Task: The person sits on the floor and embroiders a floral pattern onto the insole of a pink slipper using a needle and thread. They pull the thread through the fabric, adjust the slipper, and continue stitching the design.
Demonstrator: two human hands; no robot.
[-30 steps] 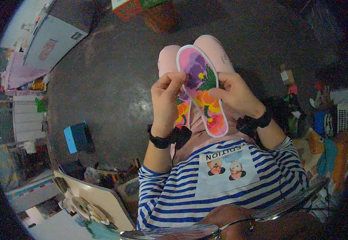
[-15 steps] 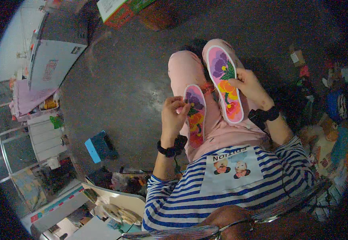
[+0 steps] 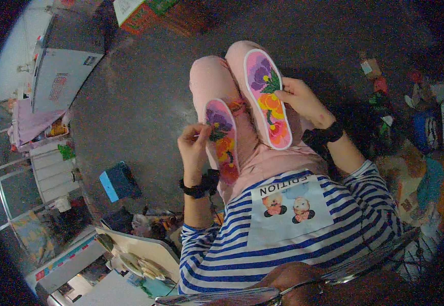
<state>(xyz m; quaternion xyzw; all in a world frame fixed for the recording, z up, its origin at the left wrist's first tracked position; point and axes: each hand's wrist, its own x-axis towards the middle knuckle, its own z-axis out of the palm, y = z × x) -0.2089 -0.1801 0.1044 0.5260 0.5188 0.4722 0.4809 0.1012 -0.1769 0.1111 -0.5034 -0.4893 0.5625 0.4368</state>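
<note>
Both hands are working an insole each now: a second ago the pair were overlapped, with the right one lifted over the left one, and now they're fully split, one per thigh. So you can finally see both flower patterns whole, side by side, and they look like a match: purple up top, orange in the middle, reddish pink toward the heel.

Left hand (image 3: 192, 145) sits left of centre in the frame, fingers curled in, thumb and forefinger close together right at the left edge of the left insole (image 3: 225, 148). Honestly can't tell if the tips have actually closed on that edge or on something thin, it's too grainy. Compared with half a second ago it's slid outward, off the face of the pattern. That insole rests along the left thigh, just left of the middle of the frame.

Right hand (image 3: 306, 104) is easier to read: thumb flat on top, fingers wrapped under the right edge, so it's gripping the right insole (image 3: 270, 102) about halfway along. That one lies on the right thigh, a bit above centre, angled slightly. Some red stringy bit (image 3: 236, 106) shows on the pink trousers (image 3: 209, 71), between the two insoles.
</note>
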